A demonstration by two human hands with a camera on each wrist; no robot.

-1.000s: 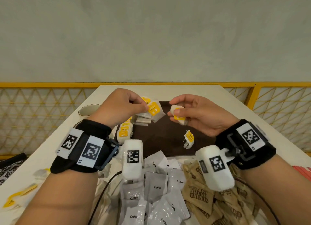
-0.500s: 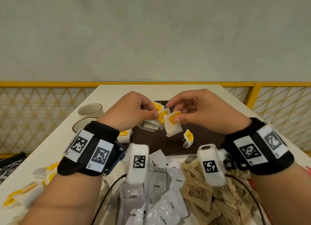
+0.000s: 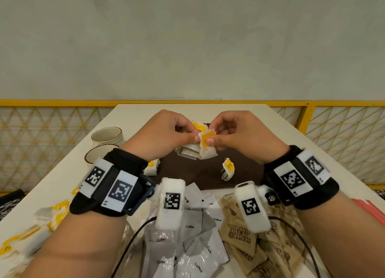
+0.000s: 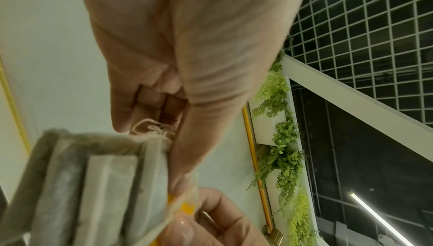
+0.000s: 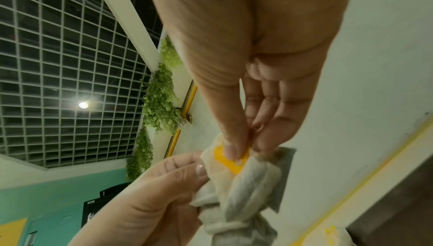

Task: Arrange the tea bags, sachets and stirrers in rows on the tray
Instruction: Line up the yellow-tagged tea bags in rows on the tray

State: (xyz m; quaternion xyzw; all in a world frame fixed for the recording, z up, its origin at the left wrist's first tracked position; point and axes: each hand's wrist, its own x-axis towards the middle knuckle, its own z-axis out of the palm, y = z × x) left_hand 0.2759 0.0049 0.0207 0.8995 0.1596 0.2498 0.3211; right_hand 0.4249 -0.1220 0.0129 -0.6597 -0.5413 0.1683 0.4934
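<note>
Above the dark brown tray (image 3: 193,173) both hands meet. My left hand (image 3: 166,136) grips a stack of white tea bags (image 3: 190,151) with yellow tags; the stack fills the lower left of the left wrist view (image 4: 93,185). My right hand (image 3: 235,136) pinches the front tea bag (image 3: 206,146) by its yellow tag (image 5: 230,159), thumb on the tag. One loose tea bag (image 3: 228,169) stands on the tray. A few more tea bags (image 3: 151,167) lie at the tray's left edge, partly hidden by my left wrist.
Grey coffee sachets (image 3: 187,236) and brown sugar sachets (image 3: 250,242) lie in heaps near me. Two cups (image 3: 107,135) stand at the left. Yellow-tagged tea bags (image 3: 31,232) are scattered at the near left. A yellow railing (image 3: 333,105) runs behind the white table (image 3: 135,115).
The hands have come together: the right hand brought its tea bag against the left hand's stack. Both hands rose slightly over the tray.
</note>
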